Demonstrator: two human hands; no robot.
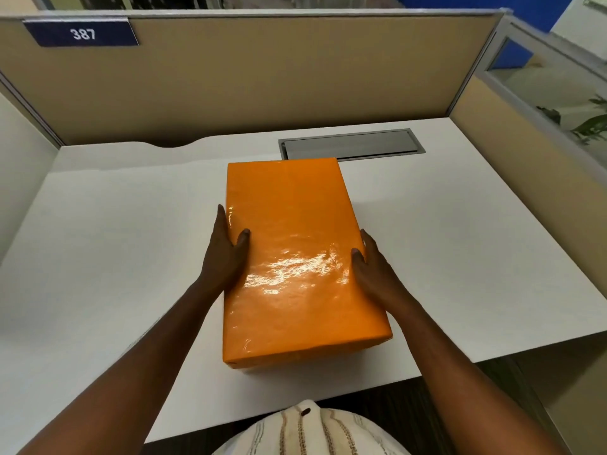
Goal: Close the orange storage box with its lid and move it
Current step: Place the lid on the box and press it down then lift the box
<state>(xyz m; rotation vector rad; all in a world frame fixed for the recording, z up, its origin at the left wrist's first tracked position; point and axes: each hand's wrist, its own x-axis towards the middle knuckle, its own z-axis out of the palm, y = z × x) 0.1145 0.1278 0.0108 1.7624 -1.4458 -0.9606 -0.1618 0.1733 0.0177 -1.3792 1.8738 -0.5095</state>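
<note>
Lid on, orange storage box [295, 257] sitting mid-desk [115, 241]; left hand [226, 254] and right hand [374, 267] clamping its long sides, thumbs on top—glossy wrap calling for even squeeze, level lift.

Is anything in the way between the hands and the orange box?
No. The left hand and right hand already press on the two long sides of the orange box, thumbs on its lid. The white desk around it looks bare, apart from a grey hatch behind.
</note>
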